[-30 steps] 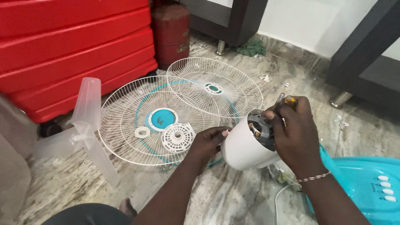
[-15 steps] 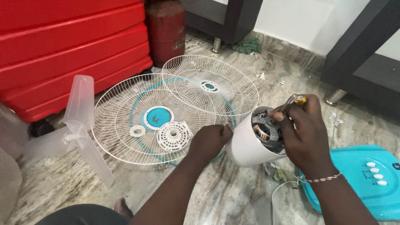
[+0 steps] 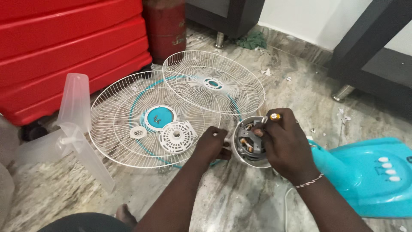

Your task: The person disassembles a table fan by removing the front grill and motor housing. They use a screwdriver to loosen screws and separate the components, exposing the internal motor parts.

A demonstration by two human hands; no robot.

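Note:
My left hand (image 3: 213, 145) grips the left side of a white fan motor housing (image 3: 250, 144), which lies open with its metal core and copper windings showing. My right hand (image 3: 285, 144) rests over the housing's right side and holds a screwdriver with a yellow handle (image 3: 273, 117), its tip pointing into the motor. Two white wire fan guards lie just beyond: the larger one (image 3: 124, 124) with a teal centre, a white ring and a round white plastic cap (image 3: 177, 136) on it, and the smaller one (image 3: 213, 83) overlapping its far edge.
A clear plastic fan blade (image 3: 75, 129) lies left of the guards. A teal fan base with white buttons (image 3: 369, 176) sits at right. Red ribbed suitcases (image 3: 64, 47) and a dark red cylinder (image 3: 165, 25) stand behind. Dark furniture legs (image 3: 343, 92) rise at the back right on the marble floor.
The motor housing has turned so its open side faces up more, and both hands have closed in on it. The view has shifted, with the guards now higher and more to the left.

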